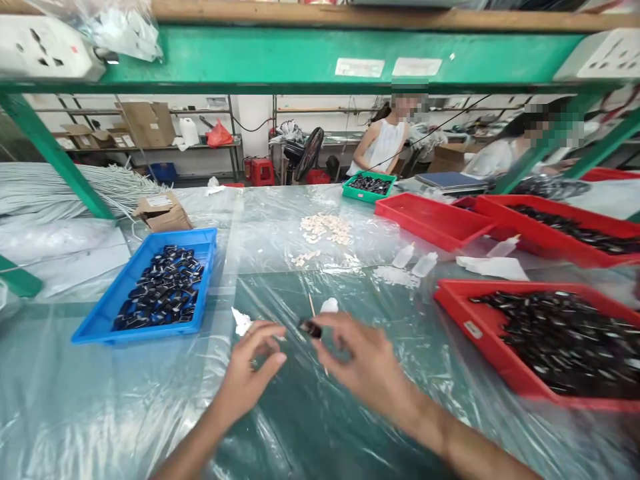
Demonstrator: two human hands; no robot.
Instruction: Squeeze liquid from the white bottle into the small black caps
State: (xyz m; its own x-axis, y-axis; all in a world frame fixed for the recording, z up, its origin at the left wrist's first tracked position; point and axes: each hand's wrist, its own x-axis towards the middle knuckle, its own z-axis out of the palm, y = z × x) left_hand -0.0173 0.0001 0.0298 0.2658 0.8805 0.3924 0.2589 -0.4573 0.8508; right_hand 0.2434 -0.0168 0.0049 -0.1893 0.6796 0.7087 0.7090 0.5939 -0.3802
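Between thumb and fingers, my right hand [367, 360] pinches a small black glossy part [311, 328] over the plastic-covered table. To its left my left hand [255, 363] is held with thumb and fingers apart and nothing between them. A thin wooden stick [312, 305] lies on the sheet just beyond the black part. White crumpled tissue [242, 321] sits close to my left fingertips, and another white scrap [329, 305] shows behind my right fingers. The exact kind of the black part is too small and blurred to make out.
Left stands a blue tray [207, 280] of black parts; right, a red tray [480, 333] holds many more. Farther back are small pale pieces [325, 229], squeeze bottles [425, 265], a green tray [367, 195] and red trays [435, 220]. A green beam [280, 57] crosses above. Two people sit beyond.
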